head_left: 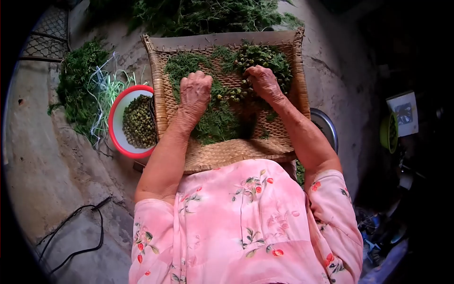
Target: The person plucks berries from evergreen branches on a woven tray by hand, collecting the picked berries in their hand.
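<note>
A woven wicker basket tray [227, 149] lies in front of my body, with feathery green sprigs [217, 120] spread over it. My left hand [196, 88] is closed with its knuckles up over the sprigs on the left side; the fingertips are hidden beneath it. On the right side, my right hand [263, 81] has its fingers pinched together at a heap of small round green cones [267, 59] mixed with leaves. What lies between those fingers is too small to tell. A few loose cones [234, 96] rest between the two hands.
Left of the tray stands a red-rimmed white bowl [112, 118] holding many green cones. White and green plastic strings [106, 87] lie beside leafy branches [78, 85]. More branches [203, 14] pile up behind. A metal basin [331, 128] sits partly under the right edge.
</note>
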The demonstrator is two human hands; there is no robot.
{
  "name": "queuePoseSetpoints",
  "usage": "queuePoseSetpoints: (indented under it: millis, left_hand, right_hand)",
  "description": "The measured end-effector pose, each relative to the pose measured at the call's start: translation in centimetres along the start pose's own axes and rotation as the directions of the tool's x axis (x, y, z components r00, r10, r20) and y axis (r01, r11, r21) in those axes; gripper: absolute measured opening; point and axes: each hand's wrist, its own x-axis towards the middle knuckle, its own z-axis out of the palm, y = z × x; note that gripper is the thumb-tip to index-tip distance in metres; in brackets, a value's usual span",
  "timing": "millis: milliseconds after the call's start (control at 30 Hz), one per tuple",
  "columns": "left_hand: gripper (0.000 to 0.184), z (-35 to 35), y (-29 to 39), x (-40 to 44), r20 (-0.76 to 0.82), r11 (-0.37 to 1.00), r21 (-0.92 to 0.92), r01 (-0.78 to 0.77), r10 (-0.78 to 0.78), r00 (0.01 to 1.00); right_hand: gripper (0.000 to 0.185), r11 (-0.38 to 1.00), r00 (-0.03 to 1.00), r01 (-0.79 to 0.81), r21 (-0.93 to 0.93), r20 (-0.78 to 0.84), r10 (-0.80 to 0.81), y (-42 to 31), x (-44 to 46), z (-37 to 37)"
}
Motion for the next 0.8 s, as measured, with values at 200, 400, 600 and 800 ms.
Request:
queuePoseSetpoints:
  millis: [200,400,600,800]
  left_hand:
    - [0.009,2.8,1.5,-1.6,0.177,0.963,-0.270,-0.018,0.068,0.982]
    - [0.010,3.6,1.1,-2.2,0.190,0.970,-0.243,0.003,0.045,0.981]
    - [0.009,3.3,0.8,-1.8,0.024,0.765,-0.610,0.206,-0.242,0.970]
    - [0.025,1.8,1.0,-1.7,0.657,-0.346,-0.746,0.569,-0.247,0.712]
  right_hand:
    - [0.012,0.931,0.971,0.219,-0.291,0.157,-0.179,-1.5,0.3,0.5]
    - [0.011,0.917,0.966,0.218,-0.335,0.209,-0.153,-2.1,0.4,0.5]
    - [0.014,0.995,0.999,0.018,0.097,0.033,-0.021,-2.4,0.3,-0.3]
    - [0.021,0.986,0.944,0.132,-0.097,0.316,-0.095,-4.2,-1.1,-0.1]
